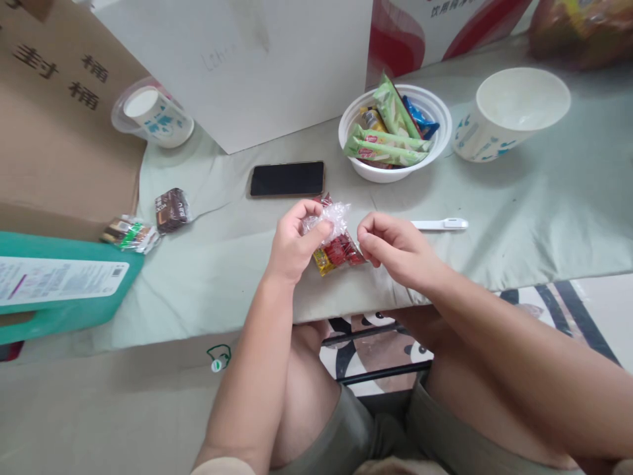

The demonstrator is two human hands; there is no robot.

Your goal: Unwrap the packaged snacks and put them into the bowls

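Observation:
My left hand [291, 245] is closed, pinching a crumpled piece of clear plastic wrap [337, 218] between thumb and fingers. Just to its right, my right hand [395, 247] has its fingers curled together in a pinch. Whatever those fingers hold, if anything, is too small to make out. Beneath both hands, red and yellow snack packets [339, 254] lie on the cloth, partly covered by the plastic and my left hand. A white plastic stick-like tool [440, 225] lies beside my right hand, one end hidden behind it.
Behind my hands are a phone [287, 179] and a white bowl [380, 173] of wrapped snacks. A paper cup [487, 135] stands right. Two wrapped snacks, one a brown packet [171, 210], lie left near a green box [59, 290]. A white box [247, 79] stands behind.

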